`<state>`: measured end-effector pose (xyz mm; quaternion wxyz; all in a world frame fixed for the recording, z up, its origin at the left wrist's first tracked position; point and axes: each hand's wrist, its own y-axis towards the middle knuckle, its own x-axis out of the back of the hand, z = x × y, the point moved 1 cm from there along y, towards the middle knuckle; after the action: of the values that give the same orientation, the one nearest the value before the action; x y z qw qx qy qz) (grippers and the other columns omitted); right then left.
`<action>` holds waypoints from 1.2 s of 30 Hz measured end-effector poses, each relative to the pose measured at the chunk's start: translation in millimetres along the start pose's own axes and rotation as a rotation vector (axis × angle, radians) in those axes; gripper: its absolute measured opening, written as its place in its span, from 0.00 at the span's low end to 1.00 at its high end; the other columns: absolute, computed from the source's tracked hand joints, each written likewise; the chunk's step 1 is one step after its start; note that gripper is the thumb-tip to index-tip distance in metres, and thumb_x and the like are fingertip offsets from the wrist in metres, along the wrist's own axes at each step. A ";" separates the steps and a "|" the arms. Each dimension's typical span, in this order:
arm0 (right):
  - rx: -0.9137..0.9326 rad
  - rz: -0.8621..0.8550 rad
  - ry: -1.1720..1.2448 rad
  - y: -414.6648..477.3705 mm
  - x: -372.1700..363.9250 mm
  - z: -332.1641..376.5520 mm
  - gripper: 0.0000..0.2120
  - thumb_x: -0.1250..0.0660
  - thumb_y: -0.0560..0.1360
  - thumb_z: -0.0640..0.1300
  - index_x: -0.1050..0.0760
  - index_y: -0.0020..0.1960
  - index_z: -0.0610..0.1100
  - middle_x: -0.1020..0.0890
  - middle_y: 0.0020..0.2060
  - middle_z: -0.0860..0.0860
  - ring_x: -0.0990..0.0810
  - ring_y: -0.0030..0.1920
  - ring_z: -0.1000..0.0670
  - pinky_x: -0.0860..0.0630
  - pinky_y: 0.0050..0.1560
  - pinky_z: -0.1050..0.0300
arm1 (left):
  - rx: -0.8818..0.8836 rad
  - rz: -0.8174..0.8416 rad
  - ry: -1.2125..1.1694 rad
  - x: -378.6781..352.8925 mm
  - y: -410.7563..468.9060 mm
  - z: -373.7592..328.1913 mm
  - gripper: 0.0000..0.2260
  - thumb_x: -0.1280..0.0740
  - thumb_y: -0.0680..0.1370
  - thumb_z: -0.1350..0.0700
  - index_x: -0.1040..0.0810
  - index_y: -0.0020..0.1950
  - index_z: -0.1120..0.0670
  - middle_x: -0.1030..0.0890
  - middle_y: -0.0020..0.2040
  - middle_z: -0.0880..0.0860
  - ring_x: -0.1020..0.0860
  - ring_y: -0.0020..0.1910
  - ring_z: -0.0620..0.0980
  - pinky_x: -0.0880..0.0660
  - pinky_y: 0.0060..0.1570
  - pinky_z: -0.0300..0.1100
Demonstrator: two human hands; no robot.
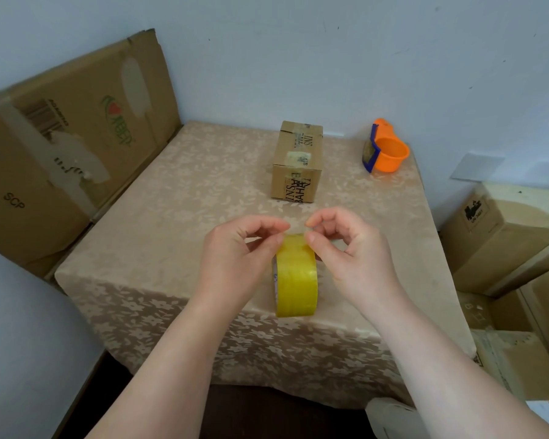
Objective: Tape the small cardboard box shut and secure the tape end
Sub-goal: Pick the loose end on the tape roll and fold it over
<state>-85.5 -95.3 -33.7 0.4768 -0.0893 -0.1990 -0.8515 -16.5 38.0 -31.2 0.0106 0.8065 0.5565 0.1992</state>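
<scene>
A small cardboard box (297,161) with black lettering and old tape strips lies on the table, far side of centre. A yellow tape roll (296,280) stands on edge near the table's front edge. My left hand (238,258) and my right hand (352,251) are both at the top of the roll. Each pinches the loose tape end between thumb and fingertips, left hand on the left corner, right hand on the right corner. The hands sit well short of the box.
An orange and blue tape dispenser (385,147) stands at the table's back right corner. The table wears a beige floral cloth (171,217). A large cardboard box (61,147) leans at the left, and stacked cartons (514,236) stand at the right.
</scene>
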 end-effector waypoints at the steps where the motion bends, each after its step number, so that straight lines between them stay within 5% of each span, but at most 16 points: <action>1: 0.003 0.013 -0.004 0.3 0.3 -0.5 0.11 0.32 0.72 0.38 0.23 0.41 0.55 0.20 0.35 0.54 0.22 0.40 0.55 0.22 0.46 0.42 | 0.001 0.002 0.003 0.6 0.4 0.5 0.15 0.28 0.71 0.63 0.21 0.38 0.41 0.18 0.36 0.39 0.21 0.40 0.37 0.25 0.41 0.30; 11: -0.041 0.086 -0.028 1.8 3.8 0.5 0.15 0.33 0.74 0.39 0.19 0.42 0.60 0.16 0.42 0.60 0.18 0.48 0.57 0.20 0.52 0.49 | 0.057 0.054 -0.054 4.2 0.5 -0.8 0.13 0.30 0.73 0.62 0.19 0.37 0.43 0.17 0.37 0.39 0.20 0.42 0.39 0.24 0.45 0.33; 18: -0.065 0.093 -0.038 2.3 7.5 1.6 0.08 0.27 0.70 0.41 0.17 0.44 0.53 0.18 0.35 0.57 0.21 0.39 0.60 0.26 0.47 0.66 | 0.101 0.082 -0.085 3.3 0.2 -1.9 0.12 0.28 0.70 0.65 0.19 0.39 0.47 0.17 0.39 0.49 0.21 0.40 0.40 0.24 0.42 0.32; 36: -0.005 0.059 -0.115 1.9 1.3 3.7 0.08 0.29 0.70 0.40 0.20 0.37 0.53 0.19 0.33 0.58 0.23 0.37 0.60 0.28 0.41 0.71 | 0.079 0.069 0.053 1.7 0.2 -5.6 0.08 0.27 0.70 0.60 0.18 0.39 0.46 0.19 0.36 0.48 0.23 0.36 0.39 0.26 0.38 0.29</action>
<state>-84.7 -95.7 -29.3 0.4892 -0.1451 -0.2210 -0.8312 -17.7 38.3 -25.4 -0.0429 0.8193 0.5360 0.1987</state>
